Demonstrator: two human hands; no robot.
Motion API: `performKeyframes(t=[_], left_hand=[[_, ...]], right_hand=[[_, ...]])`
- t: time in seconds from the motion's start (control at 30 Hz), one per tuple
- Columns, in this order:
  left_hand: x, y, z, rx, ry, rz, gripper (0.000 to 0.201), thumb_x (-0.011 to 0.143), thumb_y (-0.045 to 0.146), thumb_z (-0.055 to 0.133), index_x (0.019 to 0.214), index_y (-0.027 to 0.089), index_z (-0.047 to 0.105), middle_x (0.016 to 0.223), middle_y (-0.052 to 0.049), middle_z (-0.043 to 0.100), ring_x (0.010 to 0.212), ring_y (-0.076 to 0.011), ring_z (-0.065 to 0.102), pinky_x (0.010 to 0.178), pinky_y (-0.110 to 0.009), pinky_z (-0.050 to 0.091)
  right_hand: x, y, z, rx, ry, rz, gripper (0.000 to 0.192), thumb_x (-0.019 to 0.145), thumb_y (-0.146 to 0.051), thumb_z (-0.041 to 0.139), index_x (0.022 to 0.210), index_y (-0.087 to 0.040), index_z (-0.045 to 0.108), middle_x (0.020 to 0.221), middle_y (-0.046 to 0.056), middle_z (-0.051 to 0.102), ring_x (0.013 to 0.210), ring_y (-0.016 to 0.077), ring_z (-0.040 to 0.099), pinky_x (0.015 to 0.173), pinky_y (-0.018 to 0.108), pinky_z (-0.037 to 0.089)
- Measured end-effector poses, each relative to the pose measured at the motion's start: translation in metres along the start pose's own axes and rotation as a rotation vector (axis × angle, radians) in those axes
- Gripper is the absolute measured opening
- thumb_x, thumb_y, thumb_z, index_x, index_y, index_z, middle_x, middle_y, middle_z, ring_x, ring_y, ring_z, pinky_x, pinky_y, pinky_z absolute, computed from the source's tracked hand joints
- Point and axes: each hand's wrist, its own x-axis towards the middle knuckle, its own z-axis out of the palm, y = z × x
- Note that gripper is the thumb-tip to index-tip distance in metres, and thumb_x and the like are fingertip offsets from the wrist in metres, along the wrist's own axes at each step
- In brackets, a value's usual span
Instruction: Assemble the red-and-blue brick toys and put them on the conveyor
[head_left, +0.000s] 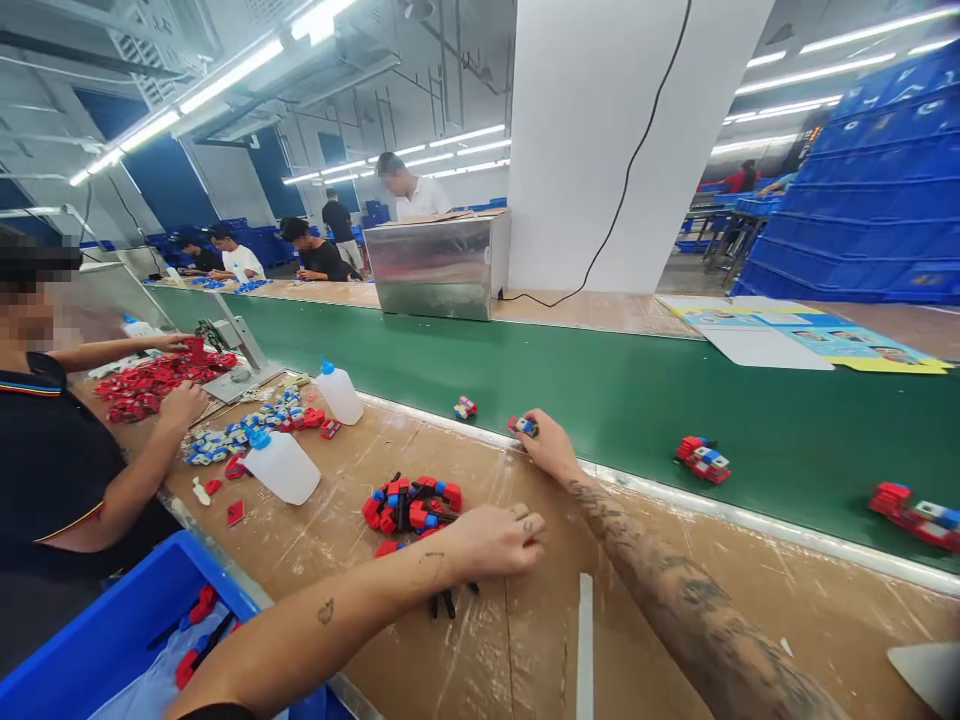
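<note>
My right hand (549, 445) reaches to the edge of the green conveyor belt (615, 400) and holds a small red, blue and white toy piece (523, 426). My left hand (496, 540) rests in a fist on the brown worktable (525, 620), beside a pile of red, blue and black toy parts (411, 505). Whether the left hand grips anything is hidden by the fingers. A few black parts (448, 602) lie just under my left wrist.
Assembled toys ride the belt: one (465, 407) near my hand, one (702, 460) further right, one (915, 513) at far right. Two white squeeze bottles (281, 465) (339, 392) stand left. A co-worker's hands (180, 405) sort red parts (154, 380). A blue bin (112, 640) sits at lower left.
</note>
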Motion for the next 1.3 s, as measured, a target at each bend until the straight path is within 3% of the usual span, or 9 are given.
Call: performKeyframes(t=[0.23, 0.37, 0.47, 0.57, 0.7, 0.87, 0.97, 1.13, 1.3], left_hand=[[-0.022, 0.060, 0.015, -0.067, 0.103, 0.037, 0.011, 0.089, 0.018, 0.056, 0.079, 0.018, 0.058, 0.086, -0.006, 0.059, 0.087, -0.0201, 0.057, 0.092, -0.039, 0.045], [-0.023, 0.075, 0.011, -0.199, 0.052, -0.358, 0.017, 0.087, 0.016, 0.052, 0.100, 0.017, 0.062, 0.112, -0.014, 0.062, 0.106, -0.0252, 0.058, 0.102, -0.042, 0.042], [-0.013, 0.072, 0.007, -0.232, -0.174, -0.619, 0.033, 0.090, 0.018, 0.045, 0.121, 0.012, 0.056, 0.118, -0.020, 0.061, 0.106, -0.0293, 0.062, 0.092, -0.041, 0.049], [-0.001, 0.068, 0.000, -0.229, -0.376, -0.683, 0.041, 0.088, 0.015, 0.045, 0.128, 0.008, 0.053, 0.116, -0.021, 0.064, 0.105, -0.0308, 0.065, 0.087, -0.040, 0.050], [0.016, 0.063, -0.007, -0.176, -0.462, -0.733, 0.043, 0.083, 0.013, 0.049, 0.126, 0.005, 0.052, 0.106, -0.023, 0.068, 0.098, -0.0337, 0.068, 0.084, -0.041, 0.050], [0.034, 0.059, -0.006, -0.138, -0.493, -0.729, 0.030, 0.094, 0.028, 0.043, 0.113, 0.009, 0.057, 0.101, -0.022, 0.069, 0.099, -0.0341, 0.068, 0.083, -0.041, 0.049], [0.035, 0.053, -0.006, -0.138, -0.502, -0.716, 0.031, 0.093, 0.027, 0.045, 0.118, 0.012, 0.055, 0.103, -0.019, 0.069, 0.101, -0.0314, 0.067, 0.083, -0.039, 0.049], [0.015, 0.044, -0.014, -0.404, -0.337, -0.764, 0.033, 0.085, 0.034, 0.054, 0.112, 0.018, 0.062, 0.092, -0.006, 0.072, 0.086, -0.0244, 0.069, 0.080, -0.033, 0.052], [0.007, 0.066, -0.039, -0.693, -0.032, -0.713, 0.033, 0.081, 0.040, 0.064, 0.105, 0.017, 0.067, 0.103, -0.008, 0.069, 0.096, -0.0247, 0.069, 0.085, -0.035, 0.057]], right_hand=[[-0.120, 0.020, -0.085, 0.750, 0.160, 0.107, 0.051, 0.077, -0.037, 0.072, 0.124, -0.021, 0.058, 0.103, 0.007, 0.066, 0.081, 0.0211, 0.064, 0.069, 0.034, 0.053], [-0.193, 0.002, -0.129, 0.735, 0.174, -0.042, 0.038, 0.079, -0.029, 0.072, 0.116, -0.026, 0.067, 0.109, 0.006, 0.067, 0.095, 0.0235, 0.066, 0.085, 0.039, 0.053], [-0.222, -0.015, -0.149, 0.614, 0.173, -0.148, 0.037, 0.084, -0.026, 0.067, 0.122, -0.027, 0.065, 0.120, 0.007, 0.065, 0.109, 0.0251, 0.062, 0.095, 0.041, 0.049], [-0.239, -0.022, -0.160, 0.515, 0.146, -0.195, 0.038, 0.085, -0.022, 0.065, 0.122, -0.026, 0.063, 0.116, 0.007, 0.066, 0.107, 0.0240, 0.061, 0.096, 0.040, 0.047], [-0.251, -0.007, -0.156, 0.543, 0.147, -0.072, 0.047, 0.077, -0.019, 0.063, 0.123, -0.025, 0.061, 0.100, 0.003, 0.063, 0.088, 0.0192, 0.060, 0.083, 0.034, 0.048], [-0.253, 0.029, -0.145, 1.116, 0.197, 0.392, 0.045, 0.069, -0.033, 0.061, 0.112, -0.023, 0.058, 0.073, -0.003, 0.054, 0.056, 0.0130, 0.048, 0.045, 0.022, 0.030], [-0.250, 0.043, -0.150, 1.406, 0.151, 0.450, 0.053, 0.069, -0.039, 0.062, 0.119, -0.024, 0.053, 0.072, -0.003, 0.056, 0.053, 0.0129, 0.048, 0.041, 0.020, 0.025], [-0.248, 0.051, -0.155, 1.453, 0.096, 0.417, 0.053, 0.074, -0.040, 0.072, 0.120, -0.021, 0.055, 0.075, 0.000, 0.065, 0.057, 0.0139, 0.056, 0.044, 0.022, 0.041], [-0.246, 0.055, -0.153, 1.461, 0.105, 0.340, 0.047, 0.068, -0.040, 0.085, 0.104, -0.018, 0.063, 0.086, 0.004, 0.070, 0.071, 0.0157, 0.067, 0.065, 0.026, 0.055]])
